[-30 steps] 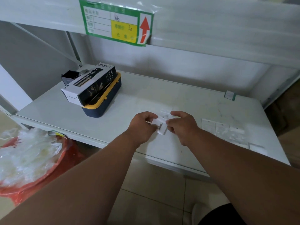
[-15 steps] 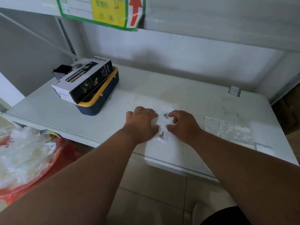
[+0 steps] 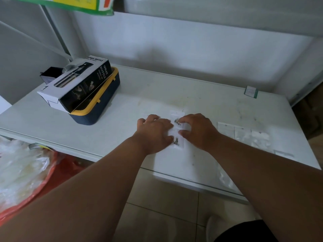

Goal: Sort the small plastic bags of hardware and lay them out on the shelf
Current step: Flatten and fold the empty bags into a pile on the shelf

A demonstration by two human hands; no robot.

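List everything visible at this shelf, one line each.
White metal shelf: one, holds everything below.
Small clear plastic bags with metal hardware: two, shelf middle, between the hands.
Clear bags row: several, right of the hands.
Black-and-white spray bottle box: one, atop the bin.
Navy bin with yellow rim: one, shelf left.
Red sack of clear plastic: one, lower left.
Left hand: flat on bags.
Right hand: fingertips on bags.

Pale wall [image 3: 192, 46], tiled floor [image 3: 157, 198]

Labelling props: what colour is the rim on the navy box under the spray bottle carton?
Yellow rim; only the head view shows it.
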